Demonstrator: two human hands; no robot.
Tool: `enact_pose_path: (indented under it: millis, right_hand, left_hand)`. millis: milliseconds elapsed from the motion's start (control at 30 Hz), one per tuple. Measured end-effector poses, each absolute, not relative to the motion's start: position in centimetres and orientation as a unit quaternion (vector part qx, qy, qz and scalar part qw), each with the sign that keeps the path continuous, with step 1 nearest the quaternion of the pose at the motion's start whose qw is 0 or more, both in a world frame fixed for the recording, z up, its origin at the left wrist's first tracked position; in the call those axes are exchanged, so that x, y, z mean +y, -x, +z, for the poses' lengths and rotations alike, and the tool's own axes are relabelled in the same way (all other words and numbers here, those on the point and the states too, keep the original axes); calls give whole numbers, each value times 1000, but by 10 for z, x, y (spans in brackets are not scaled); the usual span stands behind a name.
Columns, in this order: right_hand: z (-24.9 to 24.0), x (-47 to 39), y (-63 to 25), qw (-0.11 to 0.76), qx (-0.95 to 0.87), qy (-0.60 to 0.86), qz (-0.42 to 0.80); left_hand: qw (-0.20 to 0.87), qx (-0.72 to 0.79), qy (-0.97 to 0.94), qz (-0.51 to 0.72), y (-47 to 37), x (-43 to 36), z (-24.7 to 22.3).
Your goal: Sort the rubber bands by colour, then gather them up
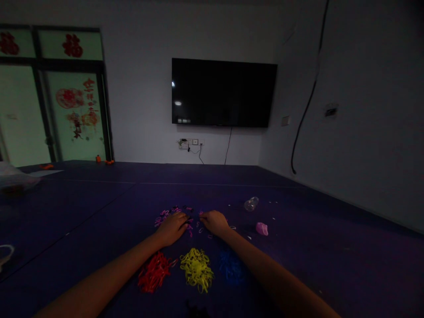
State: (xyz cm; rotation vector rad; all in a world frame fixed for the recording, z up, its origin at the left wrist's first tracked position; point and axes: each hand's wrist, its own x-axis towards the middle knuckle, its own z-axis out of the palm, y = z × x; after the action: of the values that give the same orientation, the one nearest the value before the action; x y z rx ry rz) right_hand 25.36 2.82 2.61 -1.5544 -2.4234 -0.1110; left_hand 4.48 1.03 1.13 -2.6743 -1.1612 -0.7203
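Lying scattered on the dark purple floor (298,229), well short of its far edge along the wall, are small pink and purple bands (162,217). Both hands are among them, palms down. The left hand (172,228) has its fingers bent at the right side of the scatter; whether it grips a band cannot be told. The right hand (215,223), just beside it with a narrow gap between, has its fingers drawn close together at a pinkish band (201,213); whether that is pinched or only touched is unclear.

Nearer the person, three heaps stand side by side: red bands (154,272) by the left forearm, yellow bands (197,267) in the middle, and blue bands (231,266) close to the right forearm. A dark heap (197,309) below them is too dim to make out. Towards the floor's right edge, beyond the right hand, lie a pink lump (261,228) and a clear plastic piece (251,204), apart from each other.
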Motion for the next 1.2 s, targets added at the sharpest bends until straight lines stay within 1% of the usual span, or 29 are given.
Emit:
enact_pose_path:
  millis: [333, 600, 733, 833, 900, 933, 967, 1033, 1067, 1100, 1133, 1200]
  right_hand:
    - [32, 21, -252, 115, -827, 547, -56]
    - [41, 14, -244, 49, -840, 528, -118]
    - [38, 15, -242, 57, -840, 528, -109]
    - [31, 21, -245, 96, -829, 547, -74]
    - [28, 28, -248, 158, -813, 560, -21]
    - [27, 32, -249, 210, -799, 562, 30]
    - [27, 36, -250, 281, -772, 559, 114]
    - [27, 43, -250, 421, -664, 523, 329]
    - [28, 46, -250, 466, -599, 496, 423]
    - [28, 48, -249, 492, -542, 471, 492]
    - [28, 48, -248, 502, -506, 453, 536]
    - [28, 48, -247, 503, -483, 434, 570]
  left_hand:
    - [56, -380, 893, -235, -43, 14, 9]
    - [47, -368, 902, -222, -43, 14, 12]
    - [42, -353, 908, -223, -43, 14, 12]
    - [47, -347, 906, -238, -43, 15, 11]
    - [47, -346, 906, -239, -43, 15, 11]
    - [45, -345, 907, -236, -43, 15, 12]
    - [42, -344, 909, -232, -43, 15, 12]
    - [39, -344, 910, -227, -43, 15, 13]
    - [39, -346, 910, -227, -44, 15, 13]
    - [40, -349, 908, -228, -44, 15, 13]
    - [40, -352, 906, -232, -44, 15, 13]
    - [43, -356, 902, -240, -43, 16, 11]
